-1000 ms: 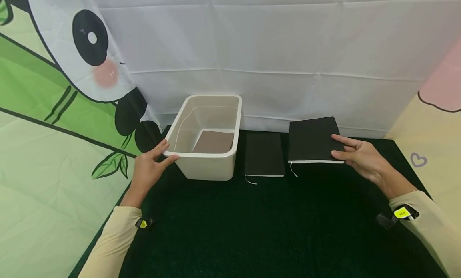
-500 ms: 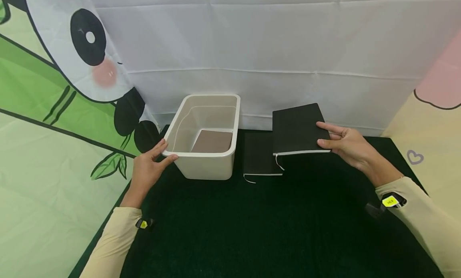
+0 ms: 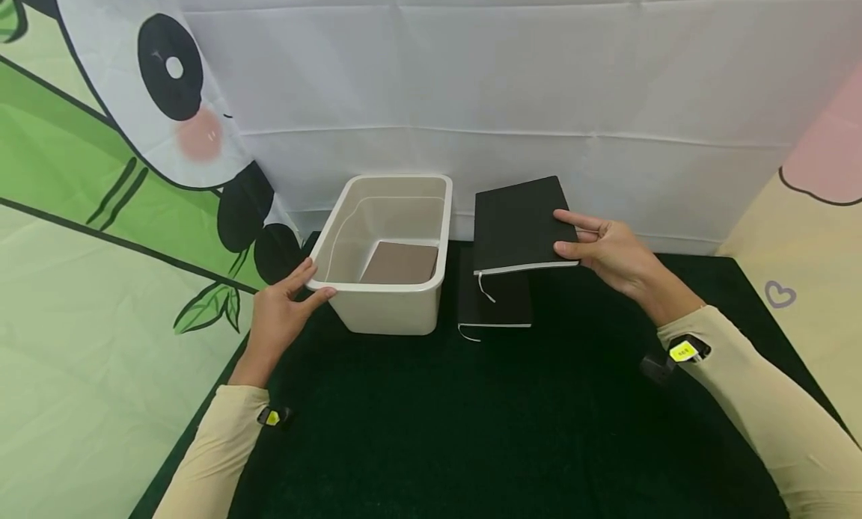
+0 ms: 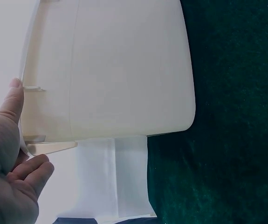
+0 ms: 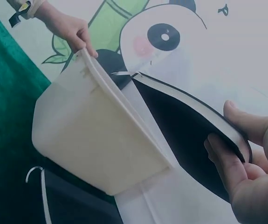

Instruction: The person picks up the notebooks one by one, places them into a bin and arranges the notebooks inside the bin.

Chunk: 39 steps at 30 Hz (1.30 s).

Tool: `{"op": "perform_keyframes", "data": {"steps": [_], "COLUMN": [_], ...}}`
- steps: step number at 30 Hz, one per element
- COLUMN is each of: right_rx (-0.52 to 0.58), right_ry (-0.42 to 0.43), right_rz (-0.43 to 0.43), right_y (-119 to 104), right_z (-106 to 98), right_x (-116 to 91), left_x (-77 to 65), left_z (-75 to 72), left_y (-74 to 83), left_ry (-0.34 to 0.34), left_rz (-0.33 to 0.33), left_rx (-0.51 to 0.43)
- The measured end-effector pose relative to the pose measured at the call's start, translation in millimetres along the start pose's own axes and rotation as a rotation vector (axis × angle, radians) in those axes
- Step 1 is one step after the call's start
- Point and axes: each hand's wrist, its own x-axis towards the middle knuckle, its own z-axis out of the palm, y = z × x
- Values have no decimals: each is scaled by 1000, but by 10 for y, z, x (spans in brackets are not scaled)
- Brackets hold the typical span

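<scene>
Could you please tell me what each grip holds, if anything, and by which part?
The right grip holds the raised black notebook by its right edge, between thumb and fingers; the left grip holds the cream bin by its near-left rim corner.

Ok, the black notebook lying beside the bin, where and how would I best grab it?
Probably the near right corner of the lying notebook, pinched top and bottom, coming from the right: it lies flat, the bin stands close on its left, cloth spreads on its right, and the raised notebook in the right hand hides much of its far part from the head camera.
</scene>
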Motion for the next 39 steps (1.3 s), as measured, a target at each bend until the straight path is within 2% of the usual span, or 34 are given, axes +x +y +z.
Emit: {"op": "perform_keyframes", "data": {"steps": [13,18,29,39], "right_rx": [23,41,40,-25], "right_ry": [-8,3,-26,-8], "right_rz": [-56,-94,-95,-112], "right_y": [-230,-229,-222,-225], "right_z": [431,594,996,1246], "right_x": [398,540,755,1033], "left_x": [5,8,7,10], "left_z": [0,14,3,5], "left_y": [6,4,-7,3], "left_ry": [-3,1,6,-8], "left_rz": [-18,-1,-4,-26], "left_rx": [-4,2,7,10]}}
